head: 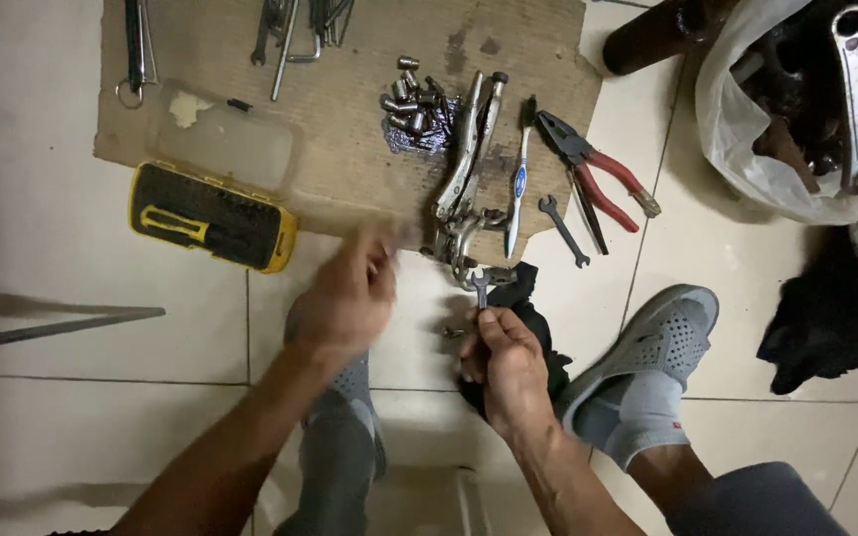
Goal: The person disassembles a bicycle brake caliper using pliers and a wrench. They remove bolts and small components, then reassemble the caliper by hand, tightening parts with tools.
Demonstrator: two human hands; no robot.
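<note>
Cardboard sheet [350, 89] flat on the tiled floor [71, 337], tools spread over it. White plastic bag [747, 129] of metal parts at upper right, well apart from the hands. Two grey shoes: one [647, 347] just right of the right hand, the other [345, 447] under the left forearm. Black cloth [831, 318] on the floor far right. Yellow-and-black bit case [213, 215] with its clear lid open, on the cardboard's lower left edge.

Left hand [345, 298]: motion-blurred, raised over the floor just below the cardboard edge. Can't tell if it's spread or gripping anything.

Right hand [508, 367]: fingers curled, pinching the shank of a small open-end wrench [480, 290]. Wrench stands upright, open jaw at top, touching or just under the lower end of the locking clamp [464, 189]. Another dark rag [533, 318] lies behind and under this hand.

Red-handled pliers [598, 174] right of the clamp, near the cardboard's right edge. Toothbrush [518, 179] between clamp and pliers. Second small spanner [563, 230] on the floor below the pliers. Pile of sockets [414, 104] just left of the clamp's top. Small metal part [454, 333] on the floor just left of the right hand, too small to identify.
</note>
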